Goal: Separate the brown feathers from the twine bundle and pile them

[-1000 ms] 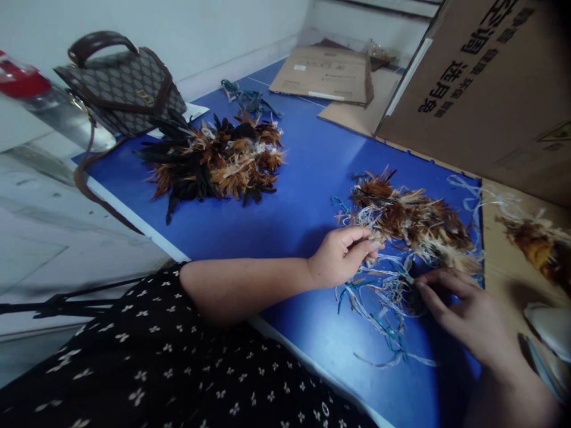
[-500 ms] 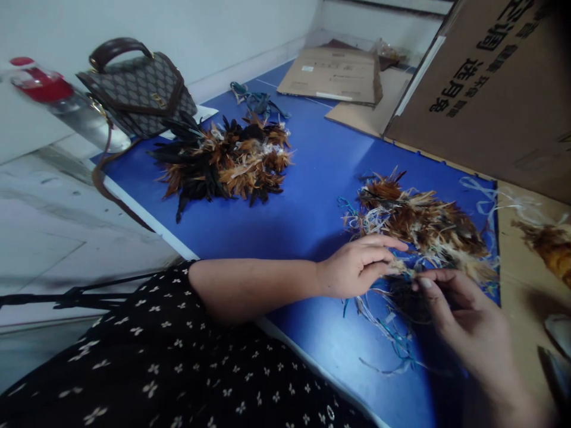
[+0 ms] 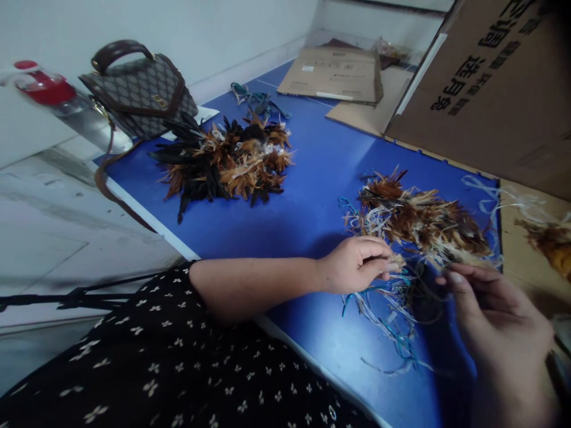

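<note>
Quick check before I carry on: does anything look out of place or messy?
Yes, two things. Cords lie in a loose tangle near the left hand, strands straggling over the blue table. The handbag also looks out of place beside the black-and-brown feathers, its strap drooping past the table's edge.

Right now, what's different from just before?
The right hand moved right, away from the left hand, which it was near half a second ago. I can't tell whether it let anything go. The left hand still pinches a pale tuft. The handbag and black-brown feather bundle stayed put.
</note>
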Motion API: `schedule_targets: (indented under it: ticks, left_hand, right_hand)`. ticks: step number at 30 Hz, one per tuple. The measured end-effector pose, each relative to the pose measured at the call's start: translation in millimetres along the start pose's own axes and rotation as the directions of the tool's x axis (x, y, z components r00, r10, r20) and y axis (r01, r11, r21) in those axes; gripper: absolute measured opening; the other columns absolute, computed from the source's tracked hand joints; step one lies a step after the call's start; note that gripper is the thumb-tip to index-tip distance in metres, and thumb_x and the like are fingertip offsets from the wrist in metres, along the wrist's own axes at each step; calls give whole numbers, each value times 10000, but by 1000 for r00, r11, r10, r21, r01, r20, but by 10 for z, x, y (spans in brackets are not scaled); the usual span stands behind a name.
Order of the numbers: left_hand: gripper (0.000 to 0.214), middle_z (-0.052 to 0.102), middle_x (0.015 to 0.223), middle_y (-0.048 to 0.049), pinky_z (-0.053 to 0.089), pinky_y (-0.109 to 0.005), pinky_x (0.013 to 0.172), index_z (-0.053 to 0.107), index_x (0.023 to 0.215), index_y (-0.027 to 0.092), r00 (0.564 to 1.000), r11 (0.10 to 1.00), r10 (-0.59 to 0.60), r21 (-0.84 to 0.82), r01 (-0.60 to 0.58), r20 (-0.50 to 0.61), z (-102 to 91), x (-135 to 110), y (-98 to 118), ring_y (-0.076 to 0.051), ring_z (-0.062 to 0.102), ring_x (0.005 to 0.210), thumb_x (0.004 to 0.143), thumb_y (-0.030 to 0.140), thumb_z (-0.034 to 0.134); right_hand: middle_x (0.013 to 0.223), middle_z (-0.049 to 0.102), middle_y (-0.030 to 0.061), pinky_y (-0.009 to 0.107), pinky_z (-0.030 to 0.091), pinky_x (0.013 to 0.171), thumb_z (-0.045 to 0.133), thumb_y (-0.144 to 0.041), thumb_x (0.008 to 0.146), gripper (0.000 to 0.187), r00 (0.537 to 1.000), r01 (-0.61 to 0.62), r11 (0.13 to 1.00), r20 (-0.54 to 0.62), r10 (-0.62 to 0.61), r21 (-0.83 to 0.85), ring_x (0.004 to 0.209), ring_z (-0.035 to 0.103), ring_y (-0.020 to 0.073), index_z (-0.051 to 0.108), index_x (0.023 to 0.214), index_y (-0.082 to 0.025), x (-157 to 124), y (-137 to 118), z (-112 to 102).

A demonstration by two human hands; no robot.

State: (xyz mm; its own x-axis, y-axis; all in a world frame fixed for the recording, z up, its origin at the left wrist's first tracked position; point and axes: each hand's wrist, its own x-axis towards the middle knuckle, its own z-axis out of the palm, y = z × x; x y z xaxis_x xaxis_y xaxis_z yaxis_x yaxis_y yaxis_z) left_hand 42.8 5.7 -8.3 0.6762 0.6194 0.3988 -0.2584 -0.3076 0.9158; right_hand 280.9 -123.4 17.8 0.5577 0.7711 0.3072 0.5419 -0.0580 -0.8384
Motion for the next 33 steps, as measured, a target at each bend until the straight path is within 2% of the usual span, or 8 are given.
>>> schedule_targets:
  ticks: [2,5,9,13,17,23,29,33]
  left_hand:
    - [253,820,1087,-134,697,-355,926,778,949,152,999,997,55,49,-55,-2,20,-14,-18,-185,812,967,1131,327,755]
    - [186,829,1335,-204,677,-473,1152,813,979,151,990,989,115,101,-106,-83,55,-36,-27,-258,812,1236,1092,299,811]
    - [222,819,1363,-193,633,-488,1251,871,1037,151,972,999,-25,19,30,-233,96,-51,7,-260,789,1305,1101,359,824]
    - [222,819,1323,-165,622,-465,1267,883,1038,156,959,984,-136,-151,100,-250,128,-57,39,-249,774,1321,1098,363,831]
    - [273,812,1262,-145,616,-455,1265,881,1002,158,959,952,-192,-278,131,-207,160,-63,47,-249,758,1322,1056,426,890]
    - [410,743,1335,-137,706,-323,931,882,1020,143,947,858,-301,-466,218,-109,220,-70,59,-177,753,1083,961,538,975]
    - [370,718,1359,-155,715,-303,876,856,1066,137,951,904,-282,-367,220,-125,234,-90,99,-191,759,1098,1031,504,888]
    - [292,761,1344,-173,724,-390,1049,840,1049,147,969,977,-178,-149,153,-171,198,-94,68,-241,784,1205,1083,436,815]
  right_hand:
    - [957,874,114,337,700,746,963,-670,907,509,998,3,999,-59,-1,40,809,863,234,904,1148,-225,5,-42,19]
    - [991,883,118,320,698,753,993,-642,894,506,997,-72,992,-34,76,105,837,871,232,915,1186,-236,-67,-151,102]
    - [1021,889,105,279,697,761,1049,-668,816,612,970,-242,938,48,237,249,871,877,219,907,1225,-234,-282,-328,329]
    - [1046,890,84,274,711,781,1051,-652,833,624,945,-326,883,136,297,337,856,857,189,886,1273,-242,-458,-417,538]
    - [1043,882,64,241,703,802,1058,-622,842,626,932,-360,845,193,307,395,852,841,161,879,1313,-250,-493,-373,597]
    - [1003,855,55,261,660,702,1050,-604,858,630,926,-374,822,215,310,429,774,793,165,853,1338,-248,-483,-295,592]
    - [880,769,8,244,642,698,1076,-557,829,551,917,-397,755,258,304,522,732,724,136,859,1217,-231,-474,-377,662]
    - [865,779,20,266,651,666,1041,-605,853,518,922,-369,793,300,245,486,692,729,150,854,1153,-227,-458,-385,670]
